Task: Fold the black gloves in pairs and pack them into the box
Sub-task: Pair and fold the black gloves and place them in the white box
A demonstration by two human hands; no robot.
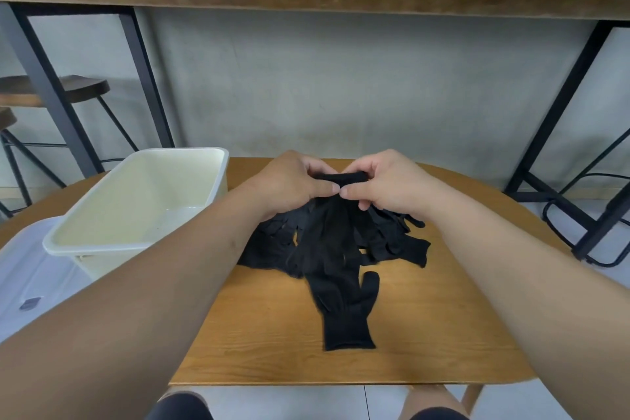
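gloves (327,242): black heap lay mid-table
table (443,317): wood, rounded edge
box (136,201): at left edge
left hand (289,181), right hand (388,181): both pinched one glove cuff (341,177)

The gloves (327,239) are plain black, every one of them, with no print or trim that I can make out. The table (426,327) under them is warm honey-brown wood with a darker streaked grain. The box (218,174) is cream-white, a shade yellower inside. Beside it the lid (30,269) is frosted pale white with a small grey tab. Behind, the wall (341,78) is flat grey, the stools (68,85) dark brown on black legs.
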